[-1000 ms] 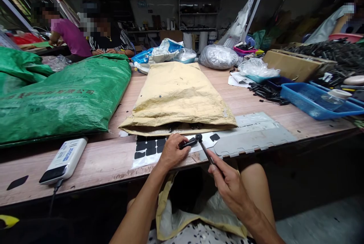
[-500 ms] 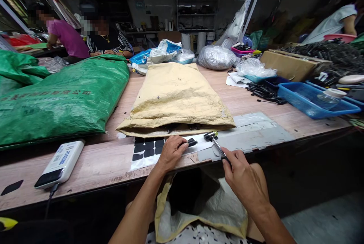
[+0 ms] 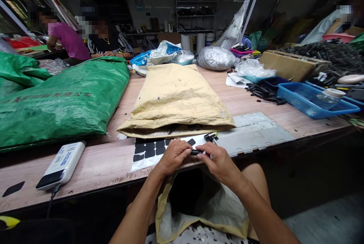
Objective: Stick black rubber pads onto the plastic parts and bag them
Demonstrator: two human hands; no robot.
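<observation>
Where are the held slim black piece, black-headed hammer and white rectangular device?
Held slim black piece (image 3: 195,152), head view: exposed middle.
Black-headed hammer (image 3: 209,136), head view: side of head.
White rectangular device (image 3: 61,163), head view: printed top face.

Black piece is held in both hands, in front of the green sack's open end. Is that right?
The sack is wrong: the head view shows the yellow sack. The left hand and right hand do hold the black piece, in front of that sack's open end.

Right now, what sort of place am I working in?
Probably a small workshop: a heap of black parts lies at the right, and a hammer and a bulky green sack lie on the worktable.
</observation>
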